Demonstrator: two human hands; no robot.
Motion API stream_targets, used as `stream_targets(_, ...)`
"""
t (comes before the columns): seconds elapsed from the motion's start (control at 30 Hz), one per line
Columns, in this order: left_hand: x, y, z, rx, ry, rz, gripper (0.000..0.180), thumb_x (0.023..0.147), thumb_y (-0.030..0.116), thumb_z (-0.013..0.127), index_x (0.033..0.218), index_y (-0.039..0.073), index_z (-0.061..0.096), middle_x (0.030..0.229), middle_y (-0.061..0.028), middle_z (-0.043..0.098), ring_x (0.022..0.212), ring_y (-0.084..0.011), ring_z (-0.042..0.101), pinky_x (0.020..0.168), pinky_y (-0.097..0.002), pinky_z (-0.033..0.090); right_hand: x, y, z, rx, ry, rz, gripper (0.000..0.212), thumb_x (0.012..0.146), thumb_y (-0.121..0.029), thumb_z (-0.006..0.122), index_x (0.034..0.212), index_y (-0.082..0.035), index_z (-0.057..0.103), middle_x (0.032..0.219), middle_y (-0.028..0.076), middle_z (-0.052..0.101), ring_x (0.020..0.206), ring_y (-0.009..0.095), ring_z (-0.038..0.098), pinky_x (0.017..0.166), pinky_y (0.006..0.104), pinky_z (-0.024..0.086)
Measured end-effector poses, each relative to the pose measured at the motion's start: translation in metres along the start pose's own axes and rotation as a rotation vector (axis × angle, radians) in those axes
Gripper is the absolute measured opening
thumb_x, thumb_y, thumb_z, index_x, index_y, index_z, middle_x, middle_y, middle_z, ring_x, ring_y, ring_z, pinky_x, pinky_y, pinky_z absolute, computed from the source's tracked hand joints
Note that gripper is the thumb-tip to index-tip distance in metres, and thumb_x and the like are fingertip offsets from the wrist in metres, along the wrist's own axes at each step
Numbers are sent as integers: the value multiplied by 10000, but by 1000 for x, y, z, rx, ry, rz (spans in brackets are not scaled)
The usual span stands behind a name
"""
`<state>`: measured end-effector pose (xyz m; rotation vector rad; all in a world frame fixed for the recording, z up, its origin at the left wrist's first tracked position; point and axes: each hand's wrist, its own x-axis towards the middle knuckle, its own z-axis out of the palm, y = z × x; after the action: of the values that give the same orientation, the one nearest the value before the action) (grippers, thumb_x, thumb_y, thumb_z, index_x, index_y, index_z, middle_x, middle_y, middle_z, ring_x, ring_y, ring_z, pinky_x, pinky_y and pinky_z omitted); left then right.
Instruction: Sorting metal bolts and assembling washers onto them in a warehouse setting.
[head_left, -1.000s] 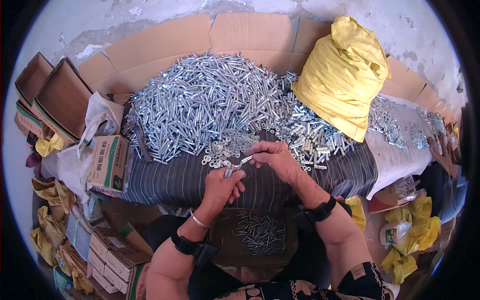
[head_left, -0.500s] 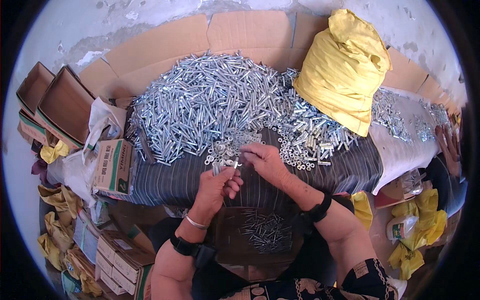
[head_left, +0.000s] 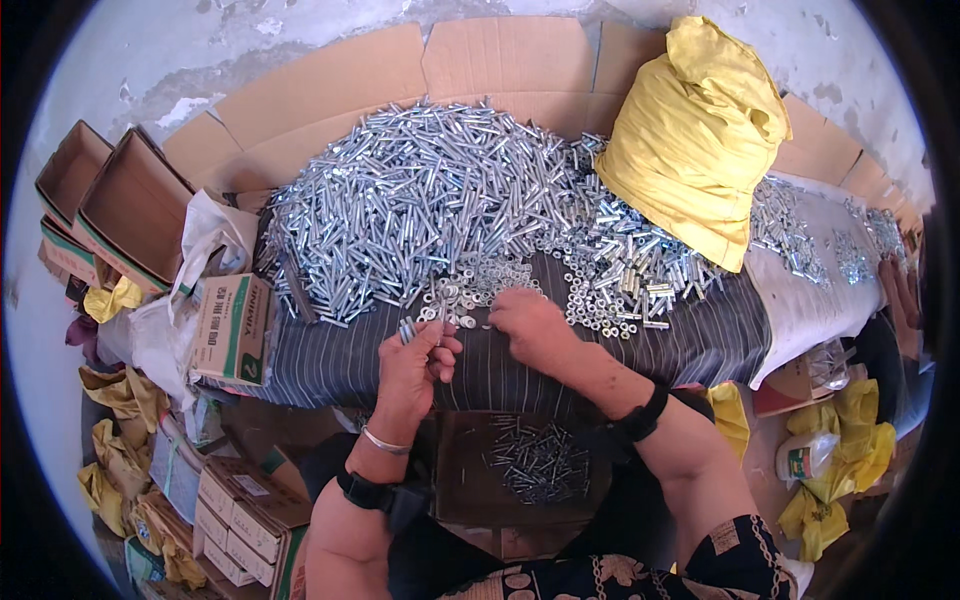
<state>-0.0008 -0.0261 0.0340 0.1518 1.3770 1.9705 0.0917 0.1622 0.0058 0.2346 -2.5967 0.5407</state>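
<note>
My left hand (head_left: pixel 410 365) is closed around several silver metal bolts (head_left: pixel 407 331), whose ends stick up past the thumb and forefinger. To its right, my right hand (head_left: pixel 535 328) reaches down to the small washers (head_left: pixel 492 277) in front of the bolt pile. Its fingers are bunched together, and whatever they pinch is hidden. The large heap of silver bolts (head_left: pixel 400 200) covers the back of the table, which has a dark striped cloth (head_left: pixel 330 360). More nuts and washers (head_left: pixel 590 300) lie to the right of my right hand.
A full yellow sack (head_left: pixel 695 150) stands at the back right. Cardboard boxes (head_left: pixel 228 330) and open cartons (head_left: pixel 135 215) line the left. Below the table edge, between my legs, a dark box (head_left: pixel 460 480) holds bolts. Another person's arm (head_left: pixel 893 290) shows at the far right.
My hands have moved apart. The left has drawn left and slightly up with its bolts; the right has gone a little right, with its fingers down at the washers.
</note>
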Motion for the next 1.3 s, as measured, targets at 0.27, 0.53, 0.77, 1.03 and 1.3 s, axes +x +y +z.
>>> stream_targets(0.27,-1,0,-3,-33,11,20,218,901,153,604,896,-64,618,704,-129,640,502,-118,572,395,-237,446,5,-6,3,272,363,201,126,746,-62,653,868,-43,632,746,142,591,695,350,604,607,426,493)
stream_targets(0.53,-1,-1,3,-16,24,13,215,899,150,601,897,-64,621,705,-132,641,476,-121,541,400,-239,418,15,-19,37,-41,132,263,125,746,-117,678,841,-64,617,756,117,588,693,318,614,598,397,491)
stream_targets(0.77,-2,0,6,-4,0,9,214,898,139,594,899,-73,622,696,-141,641,468,-125,542,393,-238,413,12,-11,24,243,207,304,89,721,-107,678,770,-58,622,750,113,603,682,322,620,625,403,502)
stream_targets(1.03,-2,-6,5,28,-48,-23,196,893,134,596,877,-60,616,691,-131,628,492,-129,563,397,-232,430,6,2,-9,324,127,389,108,686,-114,691,744,-30,654,733,129,629,703,321,623,664,390,500)
stream_targets(1.3,-1,-7,18,161,-23,-69,128,845,133,606,919,30,618,649,-24,570,492,-61,472,388,-188,309,0,-2,27,-84,-33,245,168,685,-74,610,851,-73,635,853,154,596,796,338,614,669,448,521)
